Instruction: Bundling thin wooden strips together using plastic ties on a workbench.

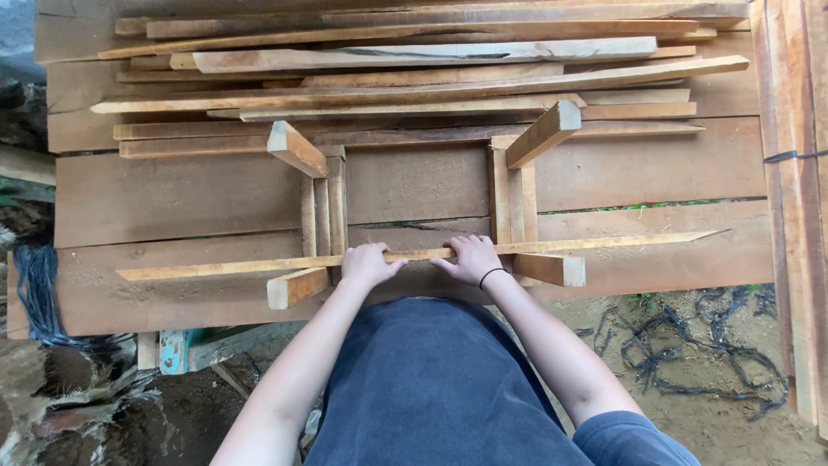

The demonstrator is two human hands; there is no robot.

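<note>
Left hand (pixel 369 263) and right hand (pixel 471 257) both curled over long thin slat (pixel 414 255), pressing it across 2 upturned wooden frames (pixel 321 211) on plank stack (pixel 198 194). Slat placed, no fastening visible; loose slats (pixel 414 56) untouched behind.

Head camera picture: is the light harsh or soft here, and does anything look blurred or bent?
Head view: soft, even daylight, with no glare and only faint shadows under the thin wooden strip held by the left hand and right hand; hands and wood look sharp; the stacked planks bow slightly toward the frame edges, suggesting wide-lens distortion.
</note>
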